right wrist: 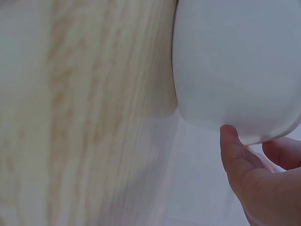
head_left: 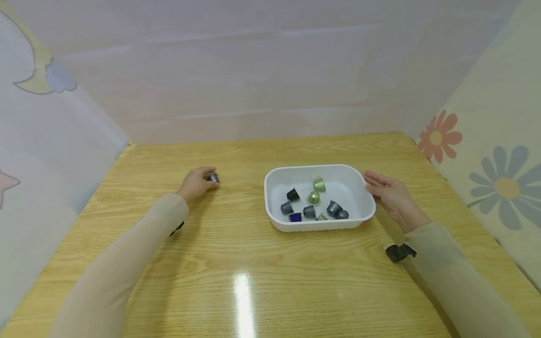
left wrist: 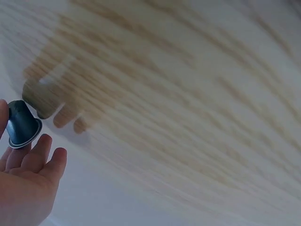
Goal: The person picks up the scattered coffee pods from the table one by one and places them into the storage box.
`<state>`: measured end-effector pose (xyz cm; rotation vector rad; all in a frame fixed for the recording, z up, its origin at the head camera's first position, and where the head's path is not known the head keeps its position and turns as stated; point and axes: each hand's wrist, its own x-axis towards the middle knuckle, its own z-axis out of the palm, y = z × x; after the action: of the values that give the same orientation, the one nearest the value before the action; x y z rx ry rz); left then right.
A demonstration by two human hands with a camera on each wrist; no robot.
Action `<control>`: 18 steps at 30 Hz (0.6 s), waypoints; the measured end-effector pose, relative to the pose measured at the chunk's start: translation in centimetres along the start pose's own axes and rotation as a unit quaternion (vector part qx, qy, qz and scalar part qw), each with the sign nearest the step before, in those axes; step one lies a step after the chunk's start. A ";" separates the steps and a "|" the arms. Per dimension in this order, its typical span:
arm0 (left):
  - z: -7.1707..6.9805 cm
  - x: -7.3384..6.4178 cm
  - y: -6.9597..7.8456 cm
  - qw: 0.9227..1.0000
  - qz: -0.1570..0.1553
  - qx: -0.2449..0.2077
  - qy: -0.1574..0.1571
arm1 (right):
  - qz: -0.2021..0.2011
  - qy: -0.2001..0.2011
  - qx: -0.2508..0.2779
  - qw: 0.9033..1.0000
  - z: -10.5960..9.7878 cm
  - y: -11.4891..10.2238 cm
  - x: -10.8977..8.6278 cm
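Between thumb and fingers, my left hand [head_left: 198, 183] pinches a dark grey-blue coffee capsule [head_left: 213, 177] over the left part of the table. In the left wrist view this capsule [left wrist: 22, 125] is tilted, its rimmed end downward, beside the fingers [left wrist: 40, 155]. A white plastic bin [head_left: 321, 226] stands right of centre, holding several capsules: grey ones [head_left: 309, 211], green ones [head_left: 314, 197], a black one [head_left: 293, 195] and a purple one [head_left: 295, 217]. At the bin's right end is my right hand [head_left: 393, 197], its extended fingers [right wrist: 231, 146] against the outer wall.
The wood-grain table [head_left: 203, 263] carries everything. A pale wall covering [head_left: 270, 84] rises behind its far edge, with printed side panels at left and right. A black wrist device [head_left: 397, 252] is strapped at the right sleeve.
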<state>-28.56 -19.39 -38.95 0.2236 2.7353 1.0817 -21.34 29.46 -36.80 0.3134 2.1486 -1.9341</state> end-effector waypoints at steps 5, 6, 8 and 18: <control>0.1 -0.3 0.3 1.000 -0.001 -0.006 0.010 | -0.001 -0.001 0.006 1.000 0.0 0.2 0.1; 0.1 -0.5 0.4 1.000 0.000 -0.010 0.013 | -0.001 -0.002 0.005 1.000 0.0 0.2 0.1; 0.1 -1.0 0.7 1.000 0.003 -0.013 0.014 | -0.001 -0.003 0.000 1.000 0.0 0.2 0.2; 0.0 -2.8 2.2 1.000 0.018 -0.025 0.006 | -0.007 -0.003 0.004 1.000 0.0 0.2 0.1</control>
<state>-25.73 -18.36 -37.08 0.2606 2.7198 1.1631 -21.42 29.51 -37.01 0.2940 2.1446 -1.9488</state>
